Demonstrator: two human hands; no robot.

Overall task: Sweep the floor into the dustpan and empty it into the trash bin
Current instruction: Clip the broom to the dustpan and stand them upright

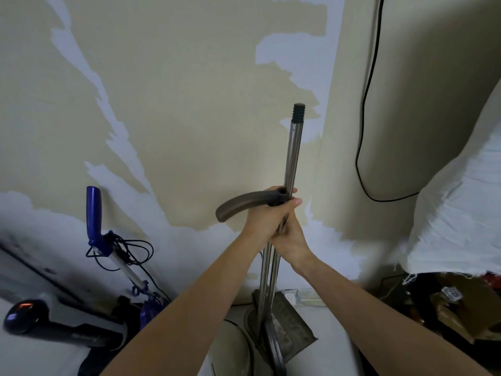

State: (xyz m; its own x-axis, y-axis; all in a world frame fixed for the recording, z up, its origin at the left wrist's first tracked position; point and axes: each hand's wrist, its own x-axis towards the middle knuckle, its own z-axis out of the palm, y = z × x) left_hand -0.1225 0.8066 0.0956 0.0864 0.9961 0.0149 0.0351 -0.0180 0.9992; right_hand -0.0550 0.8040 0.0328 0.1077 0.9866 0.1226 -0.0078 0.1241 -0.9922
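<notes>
My left hand [264,215] comes up from the lower left, forearm stretched forward, fingers curled round two metal poles at once, just under the grey curved dustpan handle [245,204]. That handle sticks out leftward from the pole top, bowed slightly downward. My right hand [291,240] reaches in from the lower right and wraps the same poles just below the left hand, the two hands touching.

The broom pole [293,153] is bare brushed steel with a dark threaded cap on its top end. Its long axis runs nearly upright, leaning a little to the right toward the top, well above my hands. Below the hands both poles drop almost straight down to the dustpan [291,329], a grey, dusty, open-fronted pan standing near the foot of the wall [189,104]. I cannot make out the broom's head.

Left of my arms a blue-handled vacuum [93,213] leans against the peeling wall, cord looped round it. A black cable [363,118] hangs on the right, beside white cloth [461,199].
</notes>
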